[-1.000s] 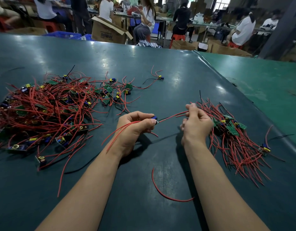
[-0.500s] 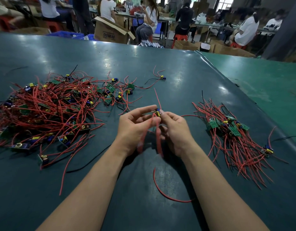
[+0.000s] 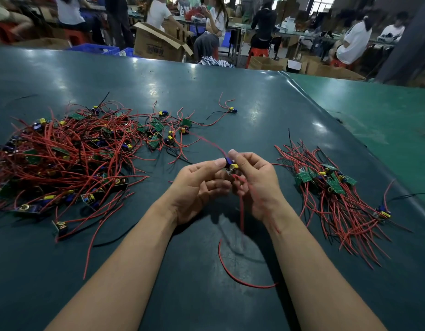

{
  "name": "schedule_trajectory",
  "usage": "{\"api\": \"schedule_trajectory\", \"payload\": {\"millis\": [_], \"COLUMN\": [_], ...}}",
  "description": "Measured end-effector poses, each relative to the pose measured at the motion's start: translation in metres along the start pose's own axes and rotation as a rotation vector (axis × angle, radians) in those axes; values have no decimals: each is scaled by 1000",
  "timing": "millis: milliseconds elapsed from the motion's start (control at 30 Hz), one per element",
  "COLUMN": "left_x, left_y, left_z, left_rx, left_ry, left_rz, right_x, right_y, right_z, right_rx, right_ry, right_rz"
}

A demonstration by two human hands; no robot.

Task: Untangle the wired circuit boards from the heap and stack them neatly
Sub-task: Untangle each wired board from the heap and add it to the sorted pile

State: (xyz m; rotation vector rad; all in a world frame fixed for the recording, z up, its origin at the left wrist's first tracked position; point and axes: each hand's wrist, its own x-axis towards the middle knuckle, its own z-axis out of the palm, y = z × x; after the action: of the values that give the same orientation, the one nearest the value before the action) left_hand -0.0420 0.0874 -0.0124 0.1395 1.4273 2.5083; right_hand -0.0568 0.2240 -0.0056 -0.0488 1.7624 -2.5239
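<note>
A small circuit board (image 3: 231,165) with blue and yellow parts is pinched between my left hand (image 3: 197,187) and my right hand (image 3: 254,185), above the table's middle. Its red wires hang blurred below my hands, and one red wire runs up-left toward the heap. The tangled heap (image 3: 63,158) of green boards and red wires covers the table's left. A tidier stack (image 3: 331,185) of boards lies at the right, its wires fanned toward me.
A loose red wire (image 3: 235,275) curves on the dark green table (image 3: 254,103) between my forearms. One stray board (image 3: 231,110) lies beyond the heap, another (image 3: 382,212) at the stack's right edge. Seated people, cardboard boxes and red stools are behind the table.
My hands came together from apart. The board moved from my left hand's fingers to a pinch by both hands, and its wires now dangle down.
</note>
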Motion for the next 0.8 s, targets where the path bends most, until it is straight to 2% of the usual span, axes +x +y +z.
{"api": "schedule_trajectory", "payload": {"millis": [133,200,300,400,567,700,800], "left_x": [-2,0,3,3,6,6,7], "left_y": [1,4,7,5,-3,-4,-4], "left_z": [1,-2,-6,-4,-1,0,-1], "left_rx": [-42,-185,-375,-288,-13,-25,-13], "left_ry": [-15,19,51,98,158,109,136], "left_rz": [-2,48,136,243,329,312,307], "right_x": [0,0,-1,-5,-2,-3,-3], "right_y": [-1,-3,1,6,7,7,5], "right_z": [-2,-4,-1,9,10,9,8], "right_rx": [38,89,28,38,118,64,10], "right_ry": [-26,-52,-118,-160,-21,-1,19], "right_rz": [14,60,110,97,6,-2,-12]}}
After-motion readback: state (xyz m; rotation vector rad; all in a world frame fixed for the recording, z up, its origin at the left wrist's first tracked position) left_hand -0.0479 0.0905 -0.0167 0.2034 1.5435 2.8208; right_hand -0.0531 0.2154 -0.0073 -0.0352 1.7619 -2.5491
